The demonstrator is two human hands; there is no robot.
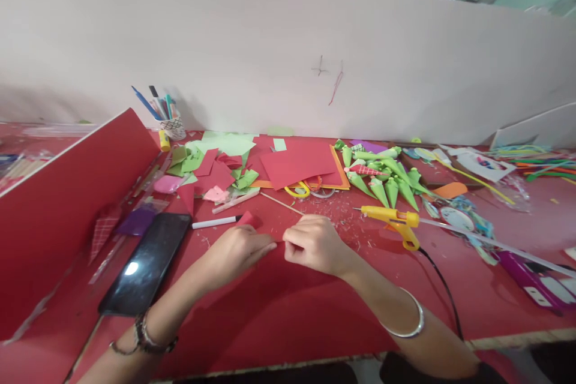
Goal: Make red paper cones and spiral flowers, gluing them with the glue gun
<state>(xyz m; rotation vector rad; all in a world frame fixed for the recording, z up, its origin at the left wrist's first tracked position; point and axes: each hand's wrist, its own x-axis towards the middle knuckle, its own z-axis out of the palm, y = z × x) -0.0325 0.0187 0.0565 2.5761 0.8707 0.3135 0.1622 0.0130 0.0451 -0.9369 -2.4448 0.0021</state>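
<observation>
My left hand [240,250] is closed, thumb and fingers pressed together. A rolled piece of red paper [249,221] sticks out behind its fingers. Close beside it, my right hand [317,246] is curled, fingers bent into the palm; what it pinches is hidden. A thin wooden stick [281,203] runs up to the right hand's knuckles; I cannot tell whether it is held or lies on the table. Left of my left hand lies a white marker [216,222] with a black tip. Sheets of red paper [297,165] and yellow-handled scissors [297,191] lie beyond both hands.
A yellow glue gun [391,219] with a black cord lies right of my hands, near green paper cones [391,189]. At left are a black phone [146,264] and an upright red board [76,210]. A pen cup [173,127] stands by the white partition [247,54].
</observation>
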